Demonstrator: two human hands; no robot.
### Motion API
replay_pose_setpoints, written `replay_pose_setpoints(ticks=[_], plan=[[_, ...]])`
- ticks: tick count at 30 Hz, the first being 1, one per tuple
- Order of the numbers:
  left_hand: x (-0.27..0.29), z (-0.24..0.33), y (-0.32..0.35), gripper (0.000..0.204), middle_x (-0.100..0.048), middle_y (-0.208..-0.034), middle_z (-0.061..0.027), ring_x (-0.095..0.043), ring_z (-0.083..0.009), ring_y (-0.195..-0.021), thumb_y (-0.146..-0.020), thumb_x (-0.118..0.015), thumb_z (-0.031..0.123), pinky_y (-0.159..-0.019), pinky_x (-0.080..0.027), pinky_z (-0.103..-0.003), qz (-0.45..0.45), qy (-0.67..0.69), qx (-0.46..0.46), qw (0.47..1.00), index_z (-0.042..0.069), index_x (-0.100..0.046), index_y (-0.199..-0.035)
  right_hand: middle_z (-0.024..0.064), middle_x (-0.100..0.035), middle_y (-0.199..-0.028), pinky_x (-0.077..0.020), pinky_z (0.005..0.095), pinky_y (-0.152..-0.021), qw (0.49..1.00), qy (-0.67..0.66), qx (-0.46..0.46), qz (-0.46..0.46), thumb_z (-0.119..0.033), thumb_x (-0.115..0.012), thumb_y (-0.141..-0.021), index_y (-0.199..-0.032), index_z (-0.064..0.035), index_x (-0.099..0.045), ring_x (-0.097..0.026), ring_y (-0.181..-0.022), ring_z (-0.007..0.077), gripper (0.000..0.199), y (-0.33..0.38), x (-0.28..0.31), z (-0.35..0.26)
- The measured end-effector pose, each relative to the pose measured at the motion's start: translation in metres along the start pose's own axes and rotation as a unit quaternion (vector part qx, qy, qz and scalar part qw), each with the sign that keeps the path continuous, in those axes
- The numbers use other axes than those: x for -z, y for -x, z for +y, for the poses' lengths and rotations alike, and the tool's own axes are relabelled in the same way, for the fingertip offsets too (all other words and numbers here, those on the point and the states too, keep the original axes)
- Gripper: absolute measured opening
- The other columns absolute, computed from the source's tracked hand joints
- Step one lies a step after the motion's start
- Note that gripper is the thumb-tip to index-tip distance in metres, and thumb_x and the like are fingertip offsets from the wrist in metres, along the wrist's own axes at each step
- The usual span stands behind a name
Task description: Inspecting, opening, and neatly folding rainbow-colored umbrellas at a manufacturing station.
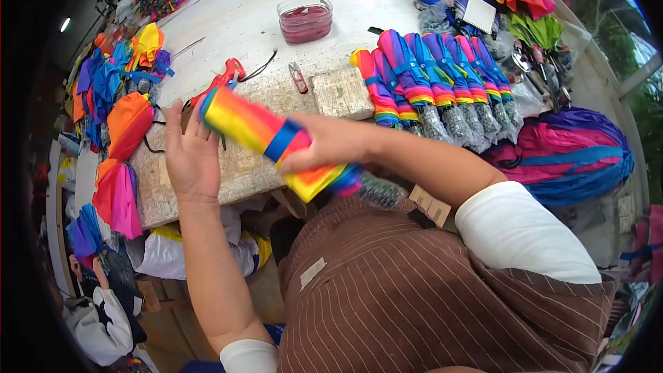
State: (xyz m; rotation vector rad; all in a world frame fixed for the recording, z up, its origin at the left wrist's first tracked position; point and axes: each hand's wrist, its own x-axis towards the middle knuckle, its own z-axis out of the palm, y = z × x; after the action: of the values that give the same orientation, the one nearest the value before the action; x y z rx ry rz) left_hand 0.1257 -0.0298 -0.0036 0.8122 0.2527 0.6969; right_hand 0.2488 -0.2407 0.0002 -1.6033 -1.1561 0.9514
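Rolled rainbow umbrella (pixel 242 119): held in the air over the front of the worktable (pixel 242 0), slanting from upper left to lower right; its outline is slightly blurred.
Right hand (pixel 309 146): wrapped around the umbrella's middle, thumb and fingers gripping the roll beside its blue strap (pixel 282 139).
Left hand (pixel 193 159): released, palm turned up and fingers spread, near the umbrella's upper-left end; whether the fingertips touch the fabric cannot be told.
Plastic-wrapped handle (pixel 383 192): at the umbrella's lower-right end, in front of the brown striped apron (pixel 428 290).
Worn board (pixel 155 183): on the worktable beneath both hands, its surface speckled and scuffed.
Flat block (pixel 342 93): on the board's right part, beyond the right forearm.
Small snips (pixel 298 77): red, just left of the block.
Red tool (pixel 224 76): beyond the umbrella's upper end, partly hidden; its exact kind cannot be told.
Clear container (pixel 304 19): farther back, with dark red contents.
Row of rolled umbrellas (pixel 431 62): side by side on the right, blue straps around them, wrapped handles toward the person.
Large pink-and-blue bundle (pixel 566 155): right of that row.
Colourful fabric pile (pixel 103 83): along the table's left side.
Co-worker's sleeve (pixel 114 324): pale, at lower left.
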Motion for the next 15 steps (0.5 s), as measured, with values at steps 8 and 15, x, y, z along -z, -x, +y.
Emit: replay_pose_setpoints(ticks=[8,15], plan=[[0.059,-0.008,0.005,0.032,-0.056,-0.111,-0.0166,-0.054,-0.0292,-0.107,-0.092,-0.054,0.022,-0.098,-0.042,-0.045,0.101,0.011,0.135,0.986,0.003,-0.049,-0.117,0.0243,-0.044,-0.132,-0.0399,0.0448,-0.094,0.756,0.544,-0.268,0.247,-0.042,-0.065,-0.078,-0.123,0.0033,-0.043,-0.04,-0.125,0.0377,0.068,0.03,0.122,0.116],[0.116,-0.008,0.025,0.023,-0.059,-0.103,-0.0137,-0.057,-0.0261,-0.097,-0.091,-0.055,0.018,-0.093,-0.046,-0.042,0.113,0.002,0.155,0.981,0.003,-0.054,-0.109,0.0216,-0.027,-0.144,-0.0204,0.0504,-0.107,0.781,0.571,0.029,0.253,-0.045,-0.062,-0.081,-0.13,0.0004,-0.044,-0.02,-0.136,0.038,0.07,-0.021,0.021,0.107]])
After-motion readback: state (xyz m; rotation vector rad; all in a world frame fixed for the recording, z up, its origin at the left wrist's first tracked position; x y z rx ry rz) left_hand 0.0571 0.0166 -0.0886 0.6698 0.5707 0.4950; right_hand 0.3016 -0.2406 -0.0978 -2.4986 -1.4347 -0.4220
